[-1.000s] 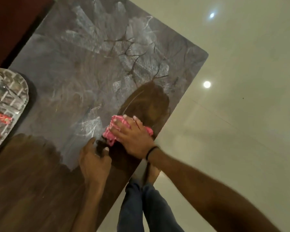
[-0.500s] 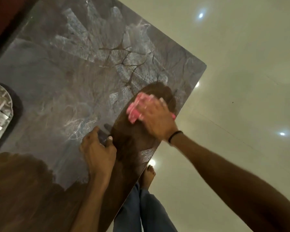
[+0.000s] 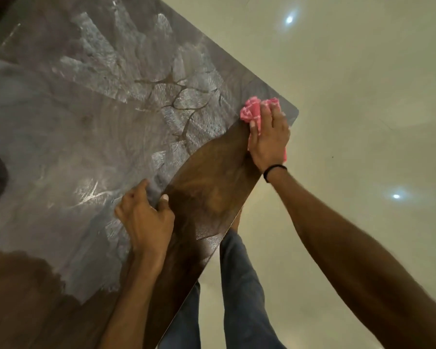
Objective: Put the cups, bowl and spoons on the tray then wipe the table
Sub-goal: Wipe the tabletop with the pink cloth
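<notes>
We see the big dark table (image 3: 91, 137), shiny with smeary wet streaks. Our left hand (image 3: 144, 217) rests on it near the near edge, fingers curled, holding nothing. Our right hand (image 3: 268, 137) presses the pink cloth (image 3: 251, 113) flat under spread fingers at the table's far right corner.

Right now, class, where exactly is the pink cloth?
In the head view, the pink cloth lies under the right hand at the table's far right corner, beside its edge.
</notes>
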